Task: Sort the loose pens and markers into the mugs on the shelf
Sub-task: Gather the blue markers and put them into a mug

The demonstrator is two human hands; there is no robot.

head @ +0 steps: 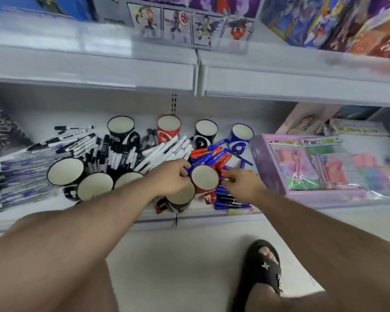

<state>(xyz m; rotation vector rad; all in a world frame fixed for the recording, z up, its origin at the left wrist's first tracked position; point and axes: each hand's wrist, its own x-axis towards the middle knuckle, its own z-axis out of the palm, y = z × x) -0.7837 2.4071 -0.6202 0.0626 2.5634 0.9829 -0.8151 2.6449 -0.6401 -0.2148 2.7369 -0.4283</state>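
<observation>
With the left hand (175, 176) and right hand (243, 183) each pinching a blue marker (221, 200), the red mug (205, 179) between them could tip if nudged.

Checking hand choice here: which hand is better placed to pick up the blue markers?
Probably the right hand: it sits beside the blue markers, right of the red mug. The left hand is across the mug.
</observation>
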